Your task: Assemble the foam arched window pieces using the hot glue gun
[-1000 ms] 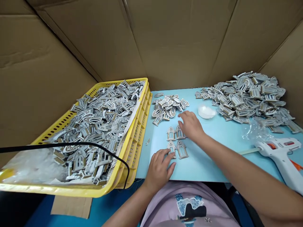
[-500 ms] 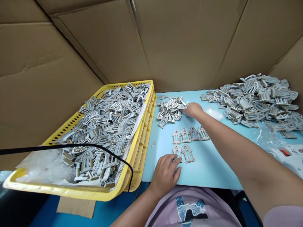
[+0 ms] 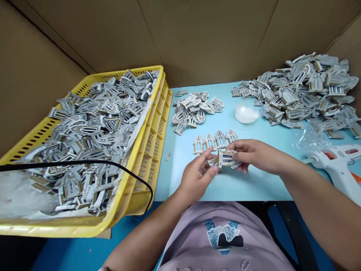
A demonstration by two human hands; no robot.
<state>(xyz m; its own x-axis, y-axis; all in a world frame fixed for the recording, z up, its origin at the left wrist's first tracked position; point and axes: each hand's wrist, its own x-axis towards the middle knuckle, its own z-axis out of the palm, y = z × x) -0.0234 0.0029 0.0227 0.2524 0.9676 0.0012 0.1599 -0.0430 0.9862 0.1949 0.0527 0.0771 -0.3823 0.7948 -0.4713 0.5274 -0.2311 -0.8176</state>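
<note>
Pinching frames [image 3: 225, 159] from either side, left hand [image 3: 197, 175] and right hand [image 3: 249, 156] hold them above the surface [image 3: 251, 189], nearer its front edge!

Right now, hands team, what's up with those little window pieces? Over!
Left hand and right hand gripping arched window pieces. Four more in a row just beyond. Glue gun off right, clear of both hands.

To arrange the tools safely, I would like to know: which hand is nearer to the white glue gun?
Right. The right hand is left of the white glue gun, apart from it; the left hand is farther left, toward the yellow basket.
</note>
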